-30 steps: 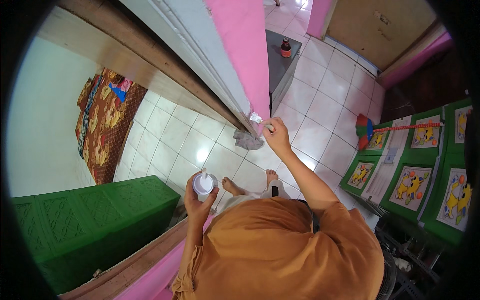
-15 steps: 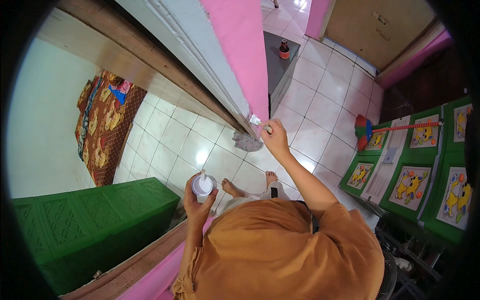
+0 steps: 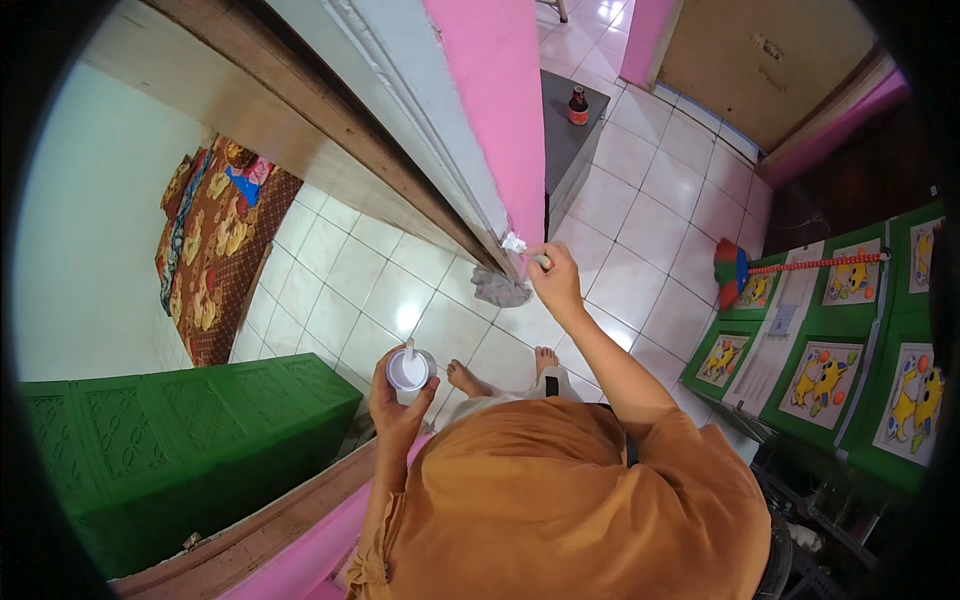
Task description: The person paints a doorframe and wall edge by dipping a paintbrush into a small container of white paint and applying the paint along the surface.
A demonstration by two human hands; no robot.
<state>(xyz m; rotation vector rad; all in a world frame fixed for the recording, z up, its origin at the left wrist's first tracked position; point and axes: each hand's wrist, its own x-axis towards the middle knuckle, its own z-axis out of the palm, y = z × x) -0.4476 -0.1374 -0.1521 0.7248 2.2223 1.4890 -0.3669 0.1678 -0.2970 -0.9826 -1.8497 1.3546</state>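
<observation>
At the edge of the pink wall, the right hand reaches out over the floor with a small pale tool beside a white patch. Its fingers are drawn narrow around the tool in a pinch, a light hold that seems chosen for fine control rather than force. They cover so much of it that its tip is hard to make out, and I cannot tell whether it touches the patch.

Nearer the body, the left hand holds a cup with its open mouth facing up, presumably so that the white stuff inside does not spill. The fingers wrap one side and the thumb the other, leaving the mouth free. A pale stick stands in the cup, leaning on the far rim, which probably makes it easy to get at.

Past the wall's edge, a grey cloth sits bunched near the right hand. The bottle stands upright on a grey table across the wall, well apart from the work, where the arm is unlikely to knock it.
</observation>
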